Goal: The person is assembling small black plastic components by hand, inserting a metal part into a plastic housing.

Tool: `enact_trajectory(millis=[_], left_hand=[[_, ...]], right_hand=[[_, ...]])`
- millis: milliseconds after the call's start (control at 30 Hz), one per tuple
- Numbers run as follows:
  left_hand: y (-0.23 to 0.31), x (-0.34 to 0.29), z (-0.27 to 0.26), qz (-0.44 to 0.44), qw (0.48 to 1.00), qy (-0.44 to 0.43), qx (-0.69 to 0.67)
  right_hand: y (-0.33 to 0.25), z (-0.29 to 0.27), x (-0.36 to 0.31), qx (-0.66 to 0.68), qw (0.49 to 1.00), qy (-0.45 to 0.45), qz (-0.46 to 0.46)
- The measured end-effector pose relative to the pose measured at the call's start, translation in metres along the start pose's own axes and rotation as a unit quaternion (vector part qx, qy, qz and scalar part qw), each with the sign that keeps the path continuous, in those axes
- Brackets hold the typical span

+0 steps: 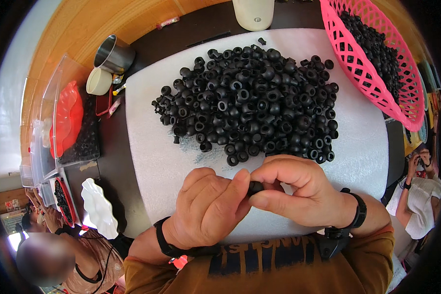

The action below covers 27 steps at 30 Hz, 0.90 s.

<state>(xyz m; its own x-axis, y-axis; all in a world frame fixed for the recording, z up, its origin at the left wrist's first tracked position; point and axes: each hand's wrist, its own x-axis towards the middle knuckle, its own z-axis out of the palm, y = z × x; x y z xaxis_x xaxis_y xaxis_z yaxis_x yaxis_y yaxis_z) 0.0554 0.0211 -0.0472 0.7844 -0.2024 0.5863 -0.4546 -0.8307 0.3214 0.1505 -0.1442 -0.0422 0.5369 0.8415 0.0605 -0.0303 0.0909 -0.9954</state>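
A small black round part (255, 187) sits between my two hands, pinched by the fingertips near the front of the white foam mat (154, 161). My left hand (208, 206) is closed, its thumb and fingers against the part's left side. From the right, the thumb and forefinger of my right hand (299, 191) pinch the same part. Much of it is hidden by my fingers. Just beyond my hands lies a large heap of black hollow ball-shaped parts (250, 98), many showing round openings.
A pink lattice basket (350, 49) of small black pieces stands far right. Metal cup (113, 55), cream lid (99, 81) and red wavy dish (66, 117) are at left, above a white wavy dish (99, 208). Other people sit at lower left and right.
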Motion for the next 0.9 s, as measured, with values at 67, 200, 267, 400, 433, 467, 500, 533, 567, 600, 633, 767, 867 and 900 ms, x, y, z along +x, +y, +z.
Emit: enact_trajectory(millis=[67, 200, 267, 400, 433, 467, 500, 533, 567, 600, 633, 767, 867, 900], left_hand=[[0.001, 0.0, 0.0, -0.004, 1.0, 0.01, 0.002], [0.005, -0.001, -0.001, -0.016, 1.0, -0.004, 0.025], [0.004, 0.0, -0.003, -0.022, 1.0, -0.009, 0.017], [0.001, 0.006, -0.011, -0.071, 0.992, -0.056, -0.086], [0.0, 0.007, -0.014, -0.095, 0.983, -0.073, -0.136], [-0.004, 0.006, -0.013, -0.095, 0.983, -0.073, -0.136], [-0.009, 0.003, -0.011, -0.101, 0.979, -0.056, -0.17], [-0.011, 0.001, -0.01, -0.107, 0.972, -0.04, -0.205], [-0.01, 0.002, -0.012, -0.107, 0.972, -0.039, -0.204], [-0.008, 0.004, -0.013, -0.13, 0.965, -0.037, -0.224], [-0.007, 0.005, -0.014, -0.152, 0.957, -0.035, -0.245], [-0.006, 0.006, -0.017, -0.116, 0.969, -0.028, -0.214], [-0.005, 0.006, -0.016, -0.108, 0.974, -0.018, -0.197], [-0.005, 0.005, -0.016, -0.105, 0.975, -0.012, -0.198]], right_hand=[[0.0, 0.001, 0.001, -0.01, 1.0, 0.002, -0.02], [0.002, 0.002, 0.001, -0.065, 0.996, 0.014, -0.063], [0.002, 0.0, 0.001, -0.073, 0.995, 0.01, -0.069], [0.009, -0.001, 0.002, -0.049, 0.996, 0.016, -0.074], [0.009, -0.002, 0.002, -0.035, 0.996, 0.017, -0.076], [0.009, -0.003, 0.002, -0.035, 0.996, 0.018, -0.077], [0.007, -0.003, 0.001, -0.042, 0.997, 0.011, -0.071], [0.005, -0.004, 0.001, -0.05, 0.997, 0.005, -0.065], [0.005, -0.004, 0.001, -0.05, 0.997, 0.004, -0.066], [0.006, -0.004, 0.002, -0.055, 0.996, -0.001, -0.076], [0.006, -0.004, 0.002, -0.059, 0.995, -0.006, -0.086], [0.004, -0.004, 0.001, -0.059, 0.995, 0.0, -0.084], [0.005, -0.004, 0.001, -0.073, 0.994, 0.016, -0.079], [0.004, -0.004, 0.001, -0.074, 0.994, 0.024, -0.077]])
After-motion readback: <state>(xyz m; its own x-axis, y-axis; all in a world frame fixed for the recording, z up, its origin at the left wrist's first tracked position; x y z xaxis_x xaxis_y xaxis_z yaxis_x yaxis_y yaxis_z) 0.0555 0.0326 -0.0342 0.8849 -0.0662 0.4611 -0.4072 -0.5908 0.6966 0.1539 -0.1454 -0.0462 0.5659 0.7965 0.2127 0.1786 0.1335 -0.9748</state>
